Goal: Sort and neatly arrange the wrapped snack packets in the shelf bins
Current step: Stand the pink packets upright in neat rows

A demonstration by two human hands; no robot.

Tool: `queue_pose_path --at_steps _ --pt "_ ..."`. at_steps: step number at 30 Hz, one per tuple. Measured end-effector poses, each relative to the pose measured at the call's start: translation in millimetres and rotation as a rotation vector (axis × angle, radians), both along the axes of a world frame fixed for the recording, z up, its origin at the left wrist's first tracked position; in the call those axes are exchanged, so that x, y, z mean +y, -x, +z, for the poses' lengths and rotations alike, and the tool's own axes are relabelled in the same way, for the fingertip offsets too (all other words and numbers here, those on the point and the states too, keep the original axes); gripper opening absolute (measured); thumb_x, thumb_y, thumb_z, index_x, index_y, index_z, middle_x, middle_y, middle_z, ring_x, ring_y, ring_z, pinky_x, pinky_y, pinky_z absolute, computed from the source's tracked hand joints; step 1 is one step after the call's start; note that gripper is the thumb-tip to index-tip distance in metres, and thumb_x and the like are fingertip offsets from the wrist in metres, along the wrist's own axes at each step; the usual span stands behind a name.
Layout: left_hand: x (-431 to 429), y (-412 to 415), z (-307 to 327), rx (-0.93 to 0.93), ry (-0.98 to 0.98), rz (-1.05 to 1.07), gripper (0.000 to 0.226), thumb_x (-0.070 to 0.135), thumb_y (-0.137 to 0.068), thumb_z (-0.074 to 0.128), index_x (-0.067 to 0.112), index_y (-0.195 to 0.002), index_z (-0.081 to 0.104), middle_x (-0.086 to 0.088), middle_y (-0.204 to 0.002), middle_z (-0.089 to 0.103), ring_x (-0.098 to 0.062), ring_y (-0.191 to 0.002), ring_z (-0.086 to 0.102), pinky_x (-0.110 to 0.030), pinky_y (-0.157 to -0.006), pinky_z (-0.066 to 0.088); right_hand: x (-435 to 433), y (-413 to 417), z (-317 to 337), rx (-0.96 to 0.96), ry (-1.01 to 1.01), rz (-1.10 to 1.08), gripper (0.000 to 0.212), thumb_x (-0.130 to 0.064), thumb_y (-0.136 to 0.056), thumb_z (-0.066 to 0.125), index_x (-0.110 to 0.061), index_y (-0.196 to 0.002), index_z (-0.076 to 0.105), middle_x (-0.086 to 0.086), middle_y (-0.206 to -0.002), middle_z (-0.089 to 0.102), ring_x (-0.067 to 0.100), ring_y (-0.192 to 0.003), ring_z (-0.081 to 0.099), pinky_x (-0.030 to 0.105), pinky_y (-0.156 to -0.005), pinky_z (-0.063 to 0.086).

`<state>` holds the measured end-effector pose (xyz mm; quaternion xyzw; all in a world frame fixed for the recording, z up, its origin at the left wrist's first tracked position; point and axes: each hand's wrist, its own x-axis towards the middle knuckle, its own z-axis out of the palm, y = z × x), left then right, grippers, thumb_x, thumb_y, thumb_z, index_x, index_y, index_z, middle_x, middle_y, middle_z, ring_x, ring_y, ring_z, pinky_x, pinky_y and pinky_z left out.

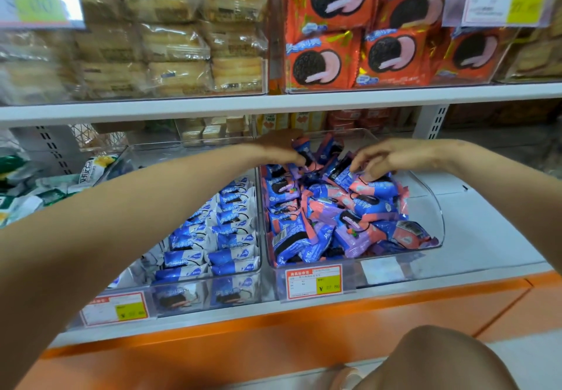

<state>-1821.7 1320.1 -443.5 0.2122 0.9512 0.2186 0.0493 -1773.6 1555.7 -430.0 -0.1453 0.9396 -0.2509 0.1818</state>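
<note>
Packets: pink-and-blue snack packets (349,216) lay jumbled in the right-hand clear bin (438,216).
Left hand (279,146): fingers curled onto the rear packets; whether they were grasping one, I couldn't tell.
Right hand (386,158): fingertips pinched a blue packet (342,177) atop the heap.

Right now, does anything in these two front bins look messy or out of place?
Yes. The blue-and-pink packets in the right bin lie in a jumbled heap, tilted every way, some barcode side up, while the blue-and-white packets in the left bin sit in tidy rows. Nothing looks spilled or torn.
</note>
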Motion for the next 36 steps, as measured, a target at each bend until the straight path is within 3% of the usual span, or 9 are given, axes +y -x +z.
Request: queue_pose_path --at_steps 6,9,16,20,22,27,29,33,36 --pt "1 0 -9 -0.202 0.314 0.049 0.045 0.025 -0.095 0.052 0.005 -0.134 0.043 -0.014 -0.138 0.046 -0.026 -0.125 0.046 -0.028 -0.094 0.038 -7 -4 0 -0.014 0.002 0.008 0.048 -0.028 -0.061 0.06 -0.029 -0.109 0.064 0.01 -0.112 0.06 0.014 -0.098 0.056 0.031 -0.092 0.04" --pt "2 -3 -14 -0.204 0.39 0.059 0.049 0.019 -0.096 0.05 0.001 -0.139 0.035 -0.015 -0.145 0.038 -0.026 -0.132 0.038 -0.032 -0.105 0.033 -10 -6 3 0.012 0.016 -0.001 0.049 -0.027 -0.058 0.062 -0.034 -0.107 0.063 -0.002 -0.109 0.06 0.003 -0.093 0.053 0.023 -0.081 0.04" --pt "2 -7 -22 0.0 0.618 -0.057 0.05 0.028 -0.083 0.069 0.01 -0.126 0.05 -0.008 -0.12 0.056 -0.022 -0.099 0.053 -0.028 -0.075 0.042 -6 0 5 0.177 0.261 -0.149 0.036 -0.008 -0.078 0.07 -0.028 -0.107 0.064 0.002 -0.122 0.063 0.023 -0.115 0.056 0.035 -0.097 0.044" --pt "5 -11 -20 0.041 0.712 -0.067 0.048 0.028 -0.082 0.069 0.009 -0.123 0.052 -0.007 -0.118 0.057 -0.024 -0.101 0.056 -0.029 -0.074 0.045 -14 -1 1 0.219 0.427 -0.266 0.031 -0.012 -0.078 0.073 -0.028 -0.103 0.063 0.0 -0.11 0.065 0.016 -0.093 0.061 0.018 -0.065 0.053" --pt "6 -12 -20 0.063 0.743 -0.069 0.045 0.03 -0.082 0.07 0.008 -0.118 0.055 -0.007 -0.116 0.059 -0.022 -0.096 0.055 -0.029 -0.072 0.045 -19 -2 -3 0.183 0.524 -0.32 0.039 -0.009 -0.076 0.074 -0.022 -0.111 0.06 0.002 -0.107 0.065 0.019 -0.092 0.062 0.016 -0.064 0.056" --pt "2 -4 -17 -0.114 0.546 -0.035 0.044 0.023 -0.089 0.062 0.002 -0.125 0.049 -0.01 -0.115 0.058 -0.024 -0.097 0.056 -0.031 -0.079 0.046 -27 -4 -8 0.064 0.709 -0.362 0.042 0.012 -0.078 0.065 -0.006 -0.115 0.057 0.01 -0.09 0.066 0.026 -0.08 0.066 0.029 -0.073 0.057" --pt "4 -1 -7 -0.067 0.296 0.002 0.022 0.014 -0.095 0.05 -0.001 -0.109 0.058 -0.009 -0.098 0.062 -0.02 -0.079 0.056 -0.029 -0.07 0.046 -28 -4 -8 0.081 0.673 -0.344 0.041 0.013 -0.076 0.066 -0.004 -0.112 0.057 0.01 -0.088 0.065 0.025 -0.079 0.065 0.028 -0.072 0.057" --pt "6 -10 14 -0.058 -0.296 -0.012 0.012 0.026 -0.095 0.052 0.016 -0.092 0.059 -0.001 -0.101 0.064 -0.01 -0.083 0.058 -0.027 -0.079 0.049 -34 -5 -10 0.164 0.553 -0.301 0.035 0.01 -0.071 0.072 -0.009 -0.096 0.059 0.002 -0.078 0.066 0.014 -0.072 0.063 0.019 -0.065 0.056" --pt "7 -19 12 -0.302 -0.141 -0.155 0.052 0.051 -0.086 0.056 0.016 -0.124 0.053 0.005 -0.125 0.055 -0.011 -0.113 0.052 -0.023 -0.097 0.04 -39 -6 -14 0.188 0.562 -0.294 0.03 0.012 -0.071 0.072 -0.011 -0.079 0.054 -0.002 -0.057 0.062 0.006 -0.054 0.061 0.016 -0.056 0.055"
